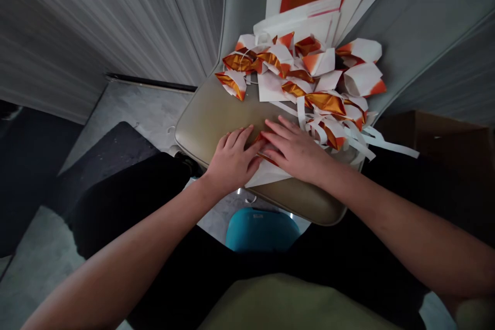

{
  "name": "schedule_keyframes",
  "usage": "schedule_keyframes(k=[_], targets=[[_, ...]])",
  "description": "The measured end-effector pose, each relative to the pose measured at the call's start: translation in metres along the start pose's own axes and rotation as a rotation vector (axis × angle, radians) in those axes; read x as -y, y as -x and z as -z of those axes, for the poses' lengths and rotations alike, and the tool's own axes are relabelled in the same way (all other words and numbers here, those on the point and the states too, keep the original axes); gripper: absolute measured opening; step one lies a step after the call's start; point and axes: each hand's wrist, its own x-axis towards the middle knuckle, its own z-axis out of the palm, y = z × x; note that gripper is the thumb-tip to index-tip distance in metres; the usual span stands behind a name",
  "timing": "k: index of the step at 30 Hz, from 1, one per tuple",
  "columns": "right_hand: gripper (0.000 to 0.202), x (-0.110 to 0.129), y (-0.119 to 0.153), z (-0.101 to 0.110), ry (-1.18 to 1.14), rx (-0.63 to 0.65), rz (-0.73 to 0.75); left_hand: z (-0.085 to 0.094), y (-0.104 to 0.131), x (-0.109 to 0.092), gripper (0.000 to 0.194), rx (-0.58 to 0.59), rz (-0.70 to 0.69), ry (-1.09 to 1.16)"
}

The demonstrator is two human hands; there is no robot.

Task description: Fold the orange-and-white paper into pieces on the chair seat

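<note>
On the seat of a padded chair, both hands rest on a white sheet of paper with an orange-red patch that shows between them. My left hand lies at the paper's left side, fingers stretched forward, thumb toward the middle. From the right, my right hand reaches over the same paper, its fingers spread and pressed flat. Part of the sheet is hidden under the palms and fingers. Just beyond my right hand lies a pile of folded paper ingots, white outside with orange and gold foil.
White paper strips trail over the seat's right edge. Flat sheets, one with a large orange-red patch, lean against the chair back. A blue stool is below, between the legs. At right stands a cardboard box.
</note>
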Motion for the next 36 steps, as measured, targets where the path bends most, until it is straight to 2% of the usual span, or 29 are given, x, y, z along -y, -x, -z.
schedule_keyframes(k=[6, 10, 17, 25, 30, 36], targets=[[0.055, 0.0, 0.001, -0.007, 0.027, 0.022, -0.03, -0.002, 0.0, 0.0, 0.047, -0.038, -0.087, -0.063], [0.055, 0.0, 0.001, -0.007, 0.059, 0.037, -0.034, -0.001, -0.003, 0.001, 0.05, 0.0, -0.136, -0.049], [0.058, 0.003, 0.005, -0.001, 0.088, 0.042, -0.08, -0.002, -0.002, 0.0, 0.051, 0.079, -0.108, -0.046], [0.072, 0.001, 0.019, 0.001, 0.106, 0.073, -0.128, 0.001, -0.003, 0.002, 0.052, 0.142, -0.091, -0.03], [0.072, 0.004, 0.019, 0.002, 0.099, 0.081, -0.152, -0.002, -0.003, 0.003, 0.051, 0.105, -0.093, -0.014], [0.071, 0.006, 0.016, 0.002, 0.097, 0.08, -0.162, -0.005, 0.01, 0.006, 0.048, -0.056, -0.09, -0.051]])
